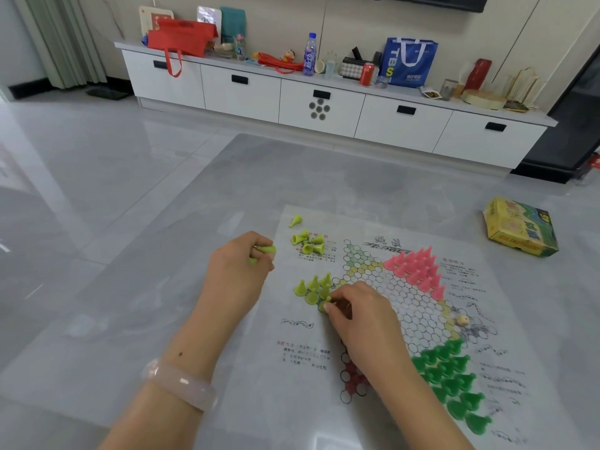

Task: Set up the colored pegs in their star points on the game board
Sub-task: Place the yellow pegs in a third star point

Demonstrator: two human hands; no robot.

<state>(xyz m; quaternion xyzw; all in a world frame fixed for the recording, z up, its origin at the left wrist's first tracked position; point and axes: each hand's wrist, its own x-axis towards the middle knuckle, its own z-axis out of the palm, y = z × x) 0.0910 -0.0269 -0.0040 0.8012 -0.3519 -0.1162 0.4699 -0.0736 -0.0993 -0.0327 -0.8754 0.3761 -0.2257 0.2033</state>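
Observation:
A paper game board (409, 306) with a hexagon star grid lies on the grey table. Pink pegs (418, 267) fill the far star point and dark green pegs (454, 381) fill the near right one. Several lime pegs (313, 289) stand upright in the left star point. My right hand (360, 319) pinches a lime peg (324, 305) at the near edge of that group. My left hand (242, 263) grips a few lime pegs (268, 250) left of the board. More lime pegs (308, 243) lie tipped over on the board's far left corner.
A yellow and green game box (519, 227) lies at the table's right. A small die (461, 320) sits on the board's right side. A white cabinet (321, 105) with bags, bottles and a can stands across the floor.

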